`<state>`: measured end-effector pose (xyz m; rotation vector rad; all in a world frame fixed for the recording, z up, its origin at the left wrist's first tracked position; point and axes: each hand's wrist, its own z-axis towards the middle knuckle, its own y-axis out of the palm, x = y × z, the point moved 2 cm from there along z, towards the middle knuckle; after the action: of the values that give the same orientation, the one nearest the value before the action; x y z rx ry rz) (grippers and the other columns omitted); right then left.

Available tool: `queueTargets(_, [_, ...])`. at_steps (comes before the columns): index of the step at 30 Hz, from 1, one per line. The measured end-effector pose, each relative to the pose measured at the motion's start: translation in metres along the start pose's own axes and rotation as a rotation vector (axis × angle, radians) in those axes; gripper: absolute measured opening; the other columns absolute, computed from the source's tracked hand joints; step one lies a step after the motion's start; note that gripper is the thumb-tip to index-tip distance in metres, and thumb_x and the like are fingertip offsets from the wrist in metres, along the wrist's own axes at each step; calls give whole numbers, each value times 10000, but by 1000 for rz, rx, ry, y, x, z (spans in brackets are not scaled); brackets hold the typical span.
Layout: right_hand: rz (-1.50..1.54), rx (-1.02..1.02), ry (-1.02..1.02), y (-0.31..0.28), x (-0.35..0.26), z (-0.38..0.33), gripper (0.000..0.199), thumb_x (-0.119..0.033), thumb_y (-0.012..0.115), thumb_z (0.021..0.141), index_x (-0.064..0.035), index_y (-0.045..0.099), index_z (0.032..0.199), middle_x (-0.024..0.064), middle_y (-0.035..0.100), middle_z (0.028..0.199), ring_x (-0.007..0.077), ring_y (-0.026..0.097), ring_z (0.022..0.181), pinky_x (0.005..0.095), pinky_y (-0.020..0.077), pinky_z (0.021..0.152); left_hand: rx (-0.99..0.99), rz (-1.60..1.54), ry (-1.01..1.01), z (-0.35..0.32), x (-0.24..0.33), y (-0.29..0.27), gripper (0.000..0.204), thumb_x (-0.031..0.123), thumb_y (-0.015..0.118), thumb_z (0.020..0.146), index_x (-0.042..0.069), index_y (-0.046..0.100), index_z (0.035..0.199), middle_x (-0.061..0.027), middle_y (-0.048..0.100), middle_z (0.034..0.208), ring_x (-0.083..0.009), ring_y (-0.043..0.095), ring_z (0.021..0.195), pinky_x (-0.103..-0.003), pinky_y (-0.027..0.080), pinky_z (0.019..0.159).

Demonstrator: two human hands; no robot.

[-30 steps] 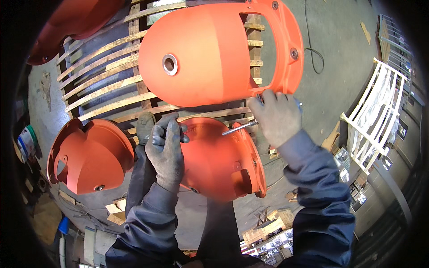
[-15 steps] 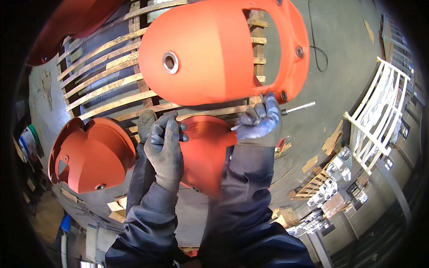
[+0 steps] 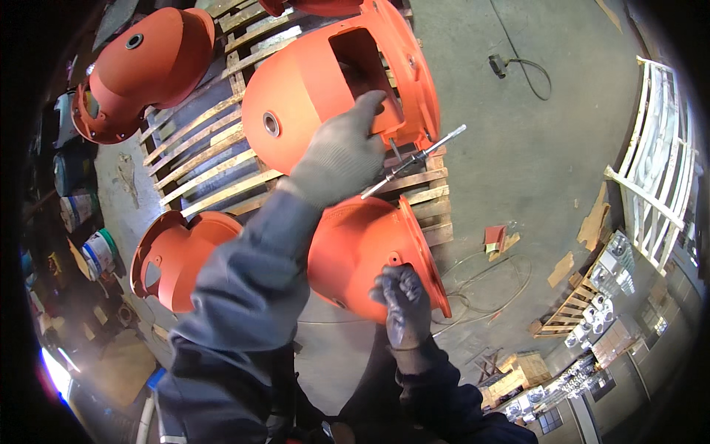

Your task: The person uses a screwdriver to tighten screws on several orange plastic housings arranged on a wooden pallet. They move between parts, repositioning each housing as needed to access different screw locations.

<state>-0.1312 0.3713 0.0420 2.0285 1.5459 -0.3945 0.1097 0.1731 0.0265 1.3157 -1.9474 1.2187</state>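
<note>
A large orange cast housing [image 3: 296,81] with a round bushing and a wide opening lies on a slatted pallet. My left hand [image 3: 340,155], in a grey glove, reaches across it with fingers bent over the opening's edge; some fingertips are hidden. Just right of that hand, a silver tap wrench [image 3: 419,157] sits slantwise at the housing's flange, its thin stem pointing into the flange area. My right hand [image 3: 405,305], gloved with a darkened palm, is drawn back, fingers curled, in front of a second orange casting [image 3: 359,255]. What it holds, if anything, is hidden.
Another orange casting [image 3: 181,255] stands left of my left forearm, and one more [image 3: 148,63] lies at the far left. The wooden pallet [image 3: 203,166] runs beneath the housing. A black cable [image 3: 543,74], cardboard scraps [image 3: 594,218] and a white rack [image 3: 651,163] are on the right.
My left hand has moved forward onto the housing. My right hand has left the flange and come back toward me. The view has shifted, showing more floor and the whole tap wrench.
</note>
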Motion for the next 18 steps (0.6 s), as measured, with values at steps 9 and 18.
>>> queueTargets(9, [27,128,150,-50,1,-54,254,-123,668,1036,-1,662,1258,107,722,1053,168,723,836,294,604,804,-504,-159,-353,53,14,13,527,53,579,970,23,505,1491,-214,700,1172,-334,801,815,-424,681,638])
queueTargets(18, [-145,90,41,-71,-15,-47,289,-177,731,1014,-20,665,1248,93,725,1032,152,715,823,279,606,781,-400,-143,-316,55,9,17,425,76,563,968,31,594,1390,-122,724,1148,-246,769,764,-376,649,639])
